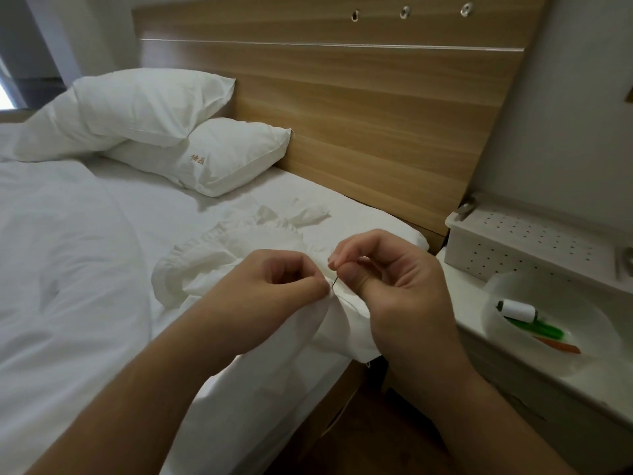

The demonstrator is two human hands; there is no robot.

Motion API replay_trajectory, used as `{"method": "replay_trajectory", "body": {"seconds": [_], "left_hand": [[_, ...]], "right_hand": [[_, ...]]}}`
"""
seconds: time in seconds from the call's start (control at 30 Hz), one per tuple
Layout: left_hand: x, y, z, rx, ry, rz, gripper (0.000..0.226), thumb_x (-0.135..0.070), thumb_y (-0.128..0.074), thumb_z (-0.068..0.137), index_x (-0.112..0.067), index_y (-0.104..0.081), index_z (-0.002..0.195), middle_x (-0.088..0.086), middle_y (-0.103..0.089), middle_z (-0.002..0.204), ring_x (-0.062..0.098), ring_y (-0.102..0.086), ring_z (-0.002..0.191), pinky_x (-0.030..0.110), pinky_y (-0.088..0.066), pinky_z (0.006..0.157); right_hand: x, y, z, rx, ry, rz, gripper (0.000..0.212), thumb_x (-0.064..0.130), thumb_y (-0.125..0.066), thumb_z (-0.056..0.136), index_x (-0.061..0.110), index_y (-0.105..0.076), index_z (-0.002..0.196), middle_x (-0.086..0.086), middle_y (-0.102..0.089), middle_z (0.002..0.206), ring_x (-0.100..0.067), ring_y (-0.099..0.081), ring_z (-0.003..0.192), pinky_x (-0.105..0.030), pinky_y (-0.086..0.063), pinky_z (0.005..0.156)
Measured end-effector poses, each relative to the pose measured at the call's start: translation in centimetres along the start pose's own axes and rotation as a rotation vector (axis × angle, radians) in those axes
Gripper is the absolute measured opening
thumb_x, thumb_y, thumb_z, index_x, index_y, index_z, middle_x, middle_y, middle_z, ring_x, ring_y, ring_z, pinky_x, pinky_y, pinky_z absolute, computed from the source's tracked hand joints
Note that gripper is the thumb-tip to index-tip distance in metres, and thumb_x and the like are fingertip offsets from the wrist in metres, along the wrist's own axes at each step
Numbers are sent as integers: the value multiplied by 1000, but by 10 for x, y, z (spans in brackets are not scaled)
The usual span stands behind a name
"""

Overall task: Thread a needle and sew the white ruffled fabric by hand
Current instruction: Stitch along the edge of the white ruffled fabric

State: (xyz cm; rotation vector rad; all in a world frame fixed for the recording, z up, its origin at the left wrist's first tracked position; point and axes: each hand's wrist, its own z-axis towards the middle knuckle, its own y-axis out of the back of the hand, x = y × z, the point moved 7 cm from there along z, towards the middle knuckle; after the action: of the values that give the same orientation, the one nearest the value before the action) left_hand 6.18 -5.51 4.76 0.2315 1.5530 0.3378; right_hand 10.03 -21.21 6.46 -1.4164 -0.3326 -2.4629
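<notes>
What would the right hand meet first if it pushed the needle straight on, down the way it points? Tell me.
The right hand pinches the needle, which points down and left. First in that line is the white ruffled fabric, at the fold the left hand pinches; its fingertips lie just beyond, though depth is unclear.

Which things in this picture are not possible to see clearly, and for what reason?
1. Thread: head view, too thin to follow from the needle.
2. Needle tip: head view, hidden in the fabric pinched by the left hand.
3. Right hand fingertips: partly hidden behind its own thumb.
4. Green and orange tools in the bowl: blurred, kind unclear.
5. Box: cut off by the right edge.
</notes>
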Motion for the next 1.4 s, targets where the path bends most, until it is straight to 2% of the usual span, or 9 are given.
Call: {"method": "replay_trajectory", "body": {"seconds": [0.2, 0.33, 0.43, 0.53, 0.73, 0.97, 1.1, 1.3, 1.4], "left_hand": [[5, 5, 2, -82, 45, 149, 21, -24, -69, 97, -25, -75, 77, -6, -71, 74, 6, -62, 70, 27, -49, 70], [6, 8, 2, -84, 69, 122, 21, -21, -68, 96, -21, -75, 77, 5, -72, 81, 13, -62, 74, 34, -49, 73], [6, 9, 2, -93, 66, 147, 22, -22, -66, 97, -22, -76, 77, 7, -72, 83, 14, -63, 74, 34, -50, 73], [7, 8, 3, -98, 55, 154, 21, -23, -67, 96, -24, -76, 77, 5, -72, 81, 11, -62, 72, 33, -50, 71], [6, 8, 5, -114, -7, 160, 13, -25, -71, 95, -28, -78, 84, -1, -71, 73, 10, -62, 65, 31, -50, 66], [-6, -1, 2, -20, -144, 169, 10, -39, -71, 98, -36, -80, 96, 4, -56, 63, 16, -49, 57, 31, -41, 59], [-4, 0, 3, -12, -142, 187, 12, -42, -71, 99, -37, -81, 94, 10, -72, 81, 36, -67, 77, 41, -51, 68], [3, 4, 3, -27, -101, 194, 14, -37, -71, 97, -32, -82, 89, -1, -77, 85, 22, -73, 84, 49, -60, 84], [4, 4, 4, -29, -100, 201, 14, -37, -71, 96, -32, -82, 89, -4, -78, 85, 18, -74, 83, 44, -61, 82]], "right_hand": [[5, 11, 8, -76, -130, 327, 11, 11, -60, 91, 1, -66, 90, -12, -73, 83, -29, -75, 94, -39, -60, 90], [6, 17, 14, -73, -262, 591, 11, 10, -48, 103, 5, -54, 96, -10, -47, 66, -29, -54, 57, -41, -55, 61], [-1, 24, 16, -23, -295, 443, 4, 7, -53, 102, 7, -55, 98, -5, -38, 67, -20, -37, 55, -34, -39, 49], [3, 26, 15, 118, -200, -72, 18, 7, -71, 94, 16, -62, 106, 5, -43, 68, -12, -44, 60, -24, -44, 56], [-3, 7, 7, 341, -72, -894, 13, 43, -76, 90, 34, -72, 98, 22, -45, 63, 1, -52, 65, -12, -35, 52], [-4, 19, 12, 106, -30, -814, 13, 41, -74, 92, 30, -72, 85, 18, -52, 56, -1, -58, 66, -17, -36, 50], [4, 28, 12, -69, -8, -793, 11, 38, -74, 92, 30, -72, 85, 18, -52, 56, -6, -56, 57, -15, -36, 52], [-8, 49, 12, -186, -235, -1012, 3, 30, -68, 96, 29, -65, 94, 12, -61, 75, -7, -57, 66, -27, -51, 61], [-13, 47, 13, -117, -262, -749, 24, 9, -67, 89, 28, -65, 103, 6, -55, 68, -5, -52, 59, -19, -48, 53]]}}
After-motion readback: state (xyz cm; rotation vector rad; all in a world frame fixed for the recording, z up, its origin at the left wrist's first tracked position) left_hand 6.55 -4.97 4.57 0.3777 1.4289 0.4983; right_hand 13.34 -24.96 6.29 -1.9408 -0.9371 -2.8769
